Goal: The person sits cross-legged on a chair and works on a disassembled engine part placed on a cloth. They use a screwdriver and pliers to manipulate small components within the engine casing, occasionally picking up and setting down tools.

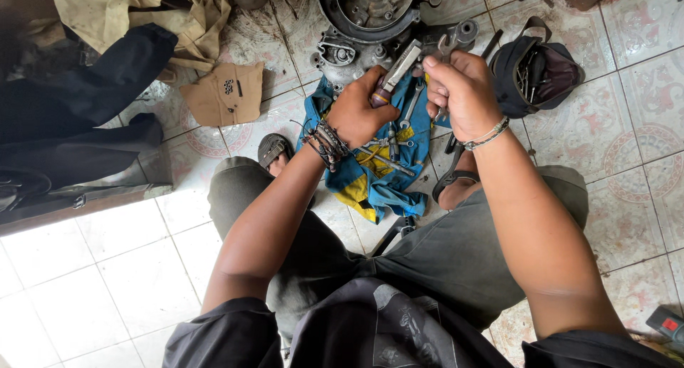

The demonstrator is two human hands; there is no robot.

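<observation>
1. Black tool bag (541, 72), far right on the tiled floor (641, 126): its mouth stands open and dark metal tools lie inside; which kinds cannot be told.
2. Blue and yellow cloth (370, 179), spread on the floor between your feet: it carries a loose layer of spanners (412, 106) and other slim steel tools, most lying with their long axes running near to far.
3. Engine casing (367, 22), far centre: a grey metal housing with a round opening facing up, standing just beyond the cloth.
4. Flat metal tool (400, 67): its dark handle sits in your left hand and its pale blade rises far and to the right, long axis slanted toward the casing, the tip ending close beside your right hand.
5. Your left hand (360, 111): fingers wrapped tight round that handle, knuckles up, the wrist ringed with dark braided bands, the forearm reaching away from your left knee.
6. Your right hand (463, 90): fist closed over a wrench (456, 39) whose ring-shaped head shows just above the knuckles, pointing far; a silver bracelet circles the wrist. The two hands are near each other above the far edge of the cloth.
7. Tan cloth piece (224, 94) and dark garments (78, 111): far left on the floor, well apart from both hands.
</observation>
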